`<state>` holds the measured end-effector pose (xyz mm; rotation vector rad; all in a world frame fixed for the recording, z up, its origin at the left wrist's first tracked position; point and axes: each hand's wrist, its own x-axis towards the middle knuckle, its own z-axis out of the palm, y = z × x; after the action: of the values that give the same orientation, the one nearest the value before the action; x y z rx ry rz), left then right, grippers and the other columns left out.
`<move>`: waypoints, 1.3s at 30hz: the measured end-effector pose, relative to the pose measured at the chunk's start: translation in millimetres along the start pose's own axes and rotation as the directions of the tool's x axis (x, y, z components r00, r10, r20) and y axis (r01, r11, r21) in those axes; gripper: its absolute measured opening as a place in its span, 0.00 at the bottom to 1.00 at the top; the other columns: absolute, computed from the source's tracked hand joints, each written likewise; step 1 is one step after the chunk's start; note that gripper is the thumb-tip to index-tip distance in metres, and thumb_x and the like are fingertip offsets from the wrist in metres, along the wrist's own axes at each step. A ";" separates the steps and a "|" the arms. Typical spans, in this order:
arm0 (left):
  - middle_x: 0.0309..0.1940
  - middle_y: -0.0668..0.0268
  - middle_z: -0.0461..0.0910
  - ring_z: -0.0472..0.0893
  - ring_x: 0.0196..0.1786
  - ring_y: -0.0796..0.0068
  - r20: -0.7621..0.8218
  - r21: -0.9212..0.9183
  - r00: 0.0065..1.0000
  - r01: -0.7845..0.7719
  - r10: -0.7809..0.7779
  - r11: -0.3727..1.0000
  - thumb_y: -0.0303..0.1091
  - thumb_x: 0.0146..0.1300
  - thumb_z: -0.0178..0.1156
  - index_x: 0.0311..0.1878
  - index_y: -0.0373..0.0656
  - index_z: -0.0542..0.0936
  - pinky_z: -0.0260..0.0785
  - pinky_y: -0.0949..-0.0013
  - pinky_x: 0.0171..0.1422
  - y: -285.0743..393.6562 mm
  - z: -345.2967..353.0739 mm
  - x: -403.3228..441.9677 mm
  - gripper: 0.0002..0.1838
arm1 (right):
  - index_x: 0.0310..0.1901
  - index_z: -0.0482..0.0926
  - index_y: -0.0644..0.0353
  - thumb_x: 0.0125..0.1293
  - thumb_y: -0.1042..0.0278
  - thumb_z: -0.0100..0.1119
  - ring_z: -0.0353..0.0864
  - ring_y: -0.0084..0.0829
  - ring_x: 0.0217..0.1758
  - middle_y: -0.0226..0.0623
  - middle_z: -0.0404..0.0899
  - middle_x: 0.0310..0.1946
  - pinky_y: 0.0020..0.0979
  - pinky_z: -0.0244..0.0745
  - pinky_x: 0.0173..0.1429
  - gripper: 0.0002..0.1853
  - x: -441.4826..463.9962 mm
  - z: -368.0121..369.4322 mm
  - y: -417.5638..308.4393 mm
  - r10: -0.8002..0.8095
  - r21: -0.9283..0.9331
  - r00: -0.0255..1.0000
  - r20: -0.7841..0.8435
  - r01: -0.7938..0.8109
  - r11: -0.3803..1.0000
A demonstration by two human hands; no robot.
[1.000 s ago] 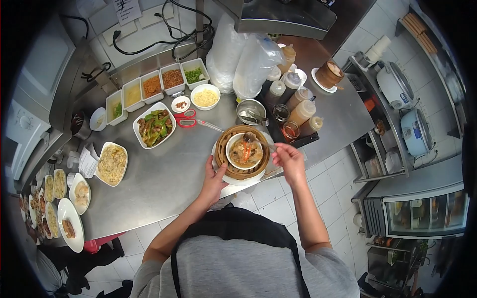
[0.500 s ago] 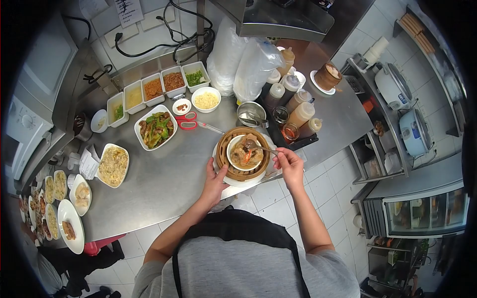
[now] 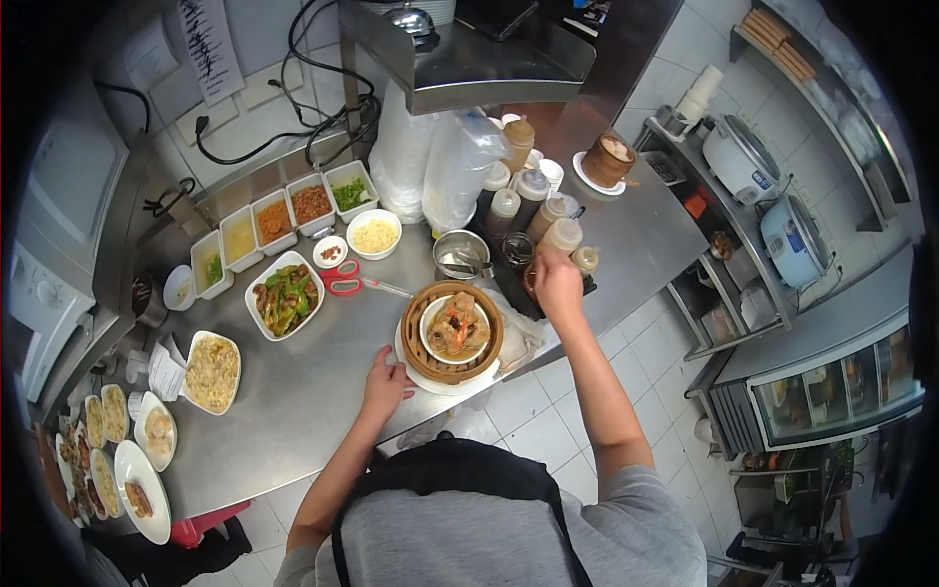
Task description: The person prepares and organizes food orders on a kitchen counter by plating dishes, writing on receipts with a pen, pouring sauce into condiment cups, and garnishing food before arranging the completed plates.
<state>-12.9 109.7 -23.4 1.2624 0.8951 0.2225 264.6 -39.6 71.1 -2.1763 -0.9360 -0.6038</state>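
My left hand (image 3: 387, 387) is open at the left rim of a white plate (image 3: 416, 367), its fingers apart beside the edge. On this plate sits a round bamboo steamer (image 3: 414, 331) containing a white bowl (image 3: 428, 344) of food (image 3: 458, 325) with orange-red strips on top. My right hand (image 3: 558, 289) is closed over the black caddy (image 3: 509, 286), by a small jar mostly covered by the fingers. What the fingers grip is hidden; the spoon does not show. Squeeze bottles (image 3: 561, 235) and a dark glass jar (image 3: 517, 248) stand beside this hand.
Behind the steamer are a steel pot (image 3: 460, 252) and red-handled scissors (image 3: 342, 279). To the left are a dish of green vegetables (image 3: 286, 296), a dish of fried rice (image 3: 212, 372) and several topping tubs (image 3: 311, 203). A smaller steamer (image 3: 608, 163) stands at the back right.
My right hand has moved from the bowl up and right to the sauce caddy, and the spoon has left the bowl. My left hand has slid off the steamer toward the plate's left edge.
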 end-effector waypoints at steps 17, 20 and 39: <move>0.28 0.58 0.79 0.80 0.21 0.73 0.017 0.024 1.000 0.023 -0.024 0.999 0.24 0.62 0.53 0.65 0.38 0.58 0.76 0.73 0.24 6.9 -29.6 -3.0 0.28 | 0.51 0.69 0.59 0.45 0.47 0.69 0.74 0.50 0.52 0.49 0.78 0.44 0.48 0.58 0.60 0.35 79.8 80.7 -32.5 0.340 -0.268 0.932 0.128 -0.297 0.916; 0.28 0.59 0.79 0.78 0.21 0.75 0.002 0.050 1.000 0.011 -0.011 0.999 0.26 0.62 0.55 0.63 0.38 0.61 0.75 0.74 0.25 4.0 -53.4 -4.5 0.26 | 0.50 0.69 0.59 0.44 0.48 0.69 0.74 0.49 0.51 0.51 0.78 0.43 0.50 0.59 0.58 0.34 73.0 80.0 -26.1 0.266 -0.201 0.962 0.064 -0.248 0.948; 0.38 0.60 0.79 0.81 0.36 0.74 -0.077 -0.017 0.996 -0.039 0.038 0.999 0.37 0.68 0.51 0.62 0.42 0.64 0.72 0.74 0.38 14.2 -140.6 -69.4 0.22 | 0.46 0.74 0.65 0.47 0.64 0.68 0.81 0.35 0.33 0.41 0.79 0.30 0.32 0.76 0.38 0.24 4.0 -36.2 -100.0 -0.279 0.333 0.260 0.924 -0.194 0.923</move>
<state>-150.3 174.8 17.2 1.2614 0.9324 0.3109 185.9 -13.7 137.9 -1.9796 -1.5442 1.0907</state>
